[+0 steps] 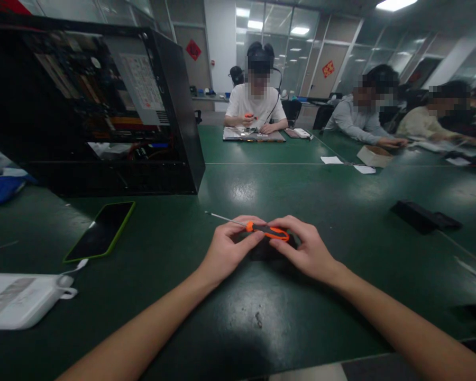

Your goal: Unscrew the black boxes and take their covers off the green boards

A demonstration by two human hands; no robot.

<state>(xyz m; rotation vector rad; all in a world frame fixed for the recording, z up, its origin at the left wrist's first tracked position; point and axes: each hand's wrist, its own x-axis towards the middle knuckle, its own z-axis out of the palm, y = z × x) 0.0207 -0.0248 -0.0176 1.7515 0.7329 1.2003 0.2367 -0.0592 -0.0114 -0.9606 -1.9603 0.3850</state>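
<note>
An orange and black screwdriver (pixel 268 231) lies across both my hands, its thin metal shaft pointing to the left and slightly away from me. My left hand (pixel 233 242) closes its thumb and fingers around the front of the handle, near the shaft. At the rear end of the same handle, my right hand (pixel 303 243) grips with thumb and fingertips. Below the handle, between the hands, is a dark object (pixel 266 251) on the table; its kind is hard to make out.
An opened black computer case (pixel 182 116) stands at the left. Near it lie a green-edged phone (pixel 103 230) and a white power bank (pixel 21 301). Black parts (pixel 422 217) rest on the green table (pixel 222 328) at right. Across from me, a person (pixel 257 106) works over a flat panel.
</note>
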